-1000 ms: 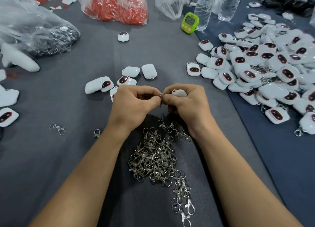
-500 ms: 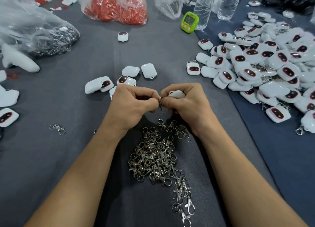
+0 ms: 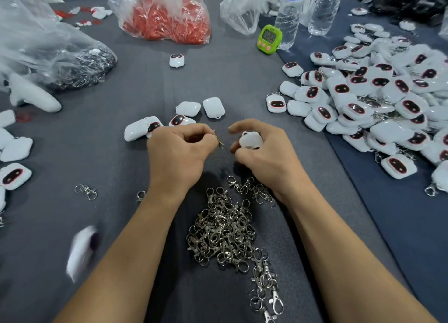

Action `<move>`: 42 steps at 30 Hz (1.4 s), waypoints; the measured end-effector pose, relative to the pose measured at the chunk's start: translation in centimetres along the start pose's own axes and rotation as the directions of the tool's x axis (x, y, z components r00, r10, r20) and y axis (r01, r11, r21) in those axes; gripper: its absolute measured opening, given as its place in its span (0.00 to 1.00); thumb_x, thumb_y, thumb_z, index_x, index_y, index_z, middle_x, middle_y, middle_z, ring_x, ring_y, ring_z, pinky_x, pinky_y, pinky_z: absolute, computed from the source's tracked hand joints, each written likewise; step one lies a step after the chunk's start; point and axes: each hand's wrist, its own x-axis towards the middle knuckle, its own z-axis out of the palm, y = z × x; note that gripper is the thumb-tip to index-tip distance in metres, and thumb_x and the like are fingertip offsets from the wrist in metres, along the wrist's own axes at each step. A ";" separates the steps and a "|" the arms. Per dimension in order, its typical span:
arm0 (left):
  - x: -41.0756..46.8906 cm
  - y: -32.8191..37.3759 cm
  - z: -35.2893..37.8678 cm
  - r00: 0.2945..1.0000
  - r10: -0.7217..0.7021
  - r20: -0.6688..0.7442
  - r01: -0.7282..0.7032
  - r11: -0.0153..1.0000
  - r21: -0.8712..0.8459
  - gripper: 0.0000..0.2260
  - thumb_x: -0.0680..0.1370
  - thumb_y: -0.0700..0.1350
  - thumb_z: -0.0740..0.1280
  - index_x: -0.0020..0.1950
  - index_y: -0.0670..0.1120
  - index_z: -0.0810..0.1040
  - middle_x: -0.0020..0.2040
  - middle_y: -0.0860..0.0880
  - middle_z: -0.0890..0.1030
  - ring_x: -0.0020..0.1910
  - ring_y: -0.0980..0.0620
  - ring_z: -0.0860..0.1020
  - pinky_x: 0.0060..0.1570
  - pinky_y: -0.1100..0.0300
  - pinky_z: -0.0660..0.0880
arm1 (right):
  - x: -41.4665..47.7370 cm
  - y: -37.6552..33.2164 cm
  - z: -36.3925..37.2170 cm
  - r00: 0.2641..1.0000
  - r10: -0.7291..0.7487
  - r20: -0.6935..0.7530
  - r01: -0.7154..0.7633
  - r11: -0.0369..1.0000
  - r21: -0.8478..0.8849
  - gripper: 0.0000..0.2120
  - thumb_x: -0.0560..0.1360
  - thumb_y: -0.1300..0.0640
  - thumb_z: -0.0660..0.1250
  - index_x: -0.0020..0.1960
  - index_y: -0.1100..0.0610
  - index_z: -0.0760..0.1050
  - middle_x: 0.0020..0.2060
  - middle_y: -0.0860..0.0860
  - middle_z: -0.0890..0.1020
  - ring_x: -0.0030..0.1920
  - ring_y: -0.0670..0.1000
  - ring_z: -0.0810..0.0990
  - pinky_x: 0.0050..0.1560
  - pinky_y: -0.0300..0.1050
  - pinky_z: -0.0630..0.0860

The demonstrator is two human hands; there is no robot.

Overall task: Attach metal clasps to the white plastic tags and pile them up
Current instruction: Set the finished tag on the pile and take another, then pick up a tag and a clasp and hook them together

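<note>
My left hand (image 3: 179, 153) pinches a small metal clasp (image 3: 220, 142) between thumb and fingers. My right hand (image 3: 264, 153) holds a white plastic tag (image 3: 251, 139) in curled fingers, a short gap away from the clasp. A heap of loose metal clasps (image 3: 223, 228) lies on the grey cloth between my forearms. Several loose white tags (image 3: 189, 109) lie just beyond my hands. A big pile of white tags with dark red-rimmed faces (image 3: 378, 99) covers the right side.
A blurred white tag (image 3: 82, 250) is in motion at the lower left. More tags (image 3: 14, 175) line the left edge. At the back are a bag of red parts (image 3: 167, 19), a bag of metal parts (image 3: 80, 63), a green timer (image 3: 269, 39) and two water bottles (image 3: 288, 17).
My hands, pressed together before, have drawn apart: the clasp stays in the left hand, the tag in the right. A blurred white tag has appeared at the lower left.
</note>
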 end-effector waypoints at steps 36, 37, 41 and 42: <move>-0.7 -0.7 1.1 0.934 0.262 0.241 -0.342 0.851 0.400 0.02 0.73 0.45 0.74 0.44 0.49 0.88 0.36 0.51 0.83 0.36 0.50 0.78 0.40 0.51 0.75 | 1.0 0.8 -1.2 0.998 -0.021 -0.052 0.013 0.990 -0.142 0.11 0.74 0.61 0.71 0.45 0.45 0.85 0.26 0.43 0.81 0.26 0.41 0.75 0.35 0.38 0.68; -0.7 -0.7 1.1 0.934 0.263 0.241 -0.342 0.850 0.401 0.02 0.73 0.45 0.74 0.44 0.49 0.88 0.36 0.51 0.82 0.36 0.50 0.78 0.40 0.51 0.75 | 1.0 0.8 -1.2 0.999 -0.023 -0.048 0.016 0.990 -0.143 0.11 0.73 0.61 0.71 0.45 0.45 0.85 0.25 0.43 0.80 0.25 0.42 0.75 0.35 0.38 0.68; -0.6 -0.8 1.1 0.938 0.264 0.224 -0.333 0.866 0.372 0.03 0.72 0.43 0.76 0.43 0.51 0.87 0.35 0.54 0.80 0.34 0.55 0.74 0.39 0.56 0.73 | 1.2 0.8 -1.4 0.999 0.023 -0.041 -0.024 0.999 -0.028 0.12 0.73 0.65 0.71 0.44 0.48 0.86 0.24 0.46 0.78 0.24 0.47 0.72 0.30 0.38 0.67; -0.6 -0.8 1.1 0.944 0.262 0.202 -0.318 0.885 0.340 0.04 0.72 0.42 0.76 0.43 0.52 0.87 0.35 0.55 0.80 0.34 0.55 0.75 0.39 0.58 0.73 | 1.2 0.8 -1.5 0.998 0.046 -0.047 -0.044 0.998 0.046 0.11 0.73 0.66 0.71 0.44 0.50 0.86 0.26 0.50 0.79 0.23 0.50 0.71 0.27 0.37 0.66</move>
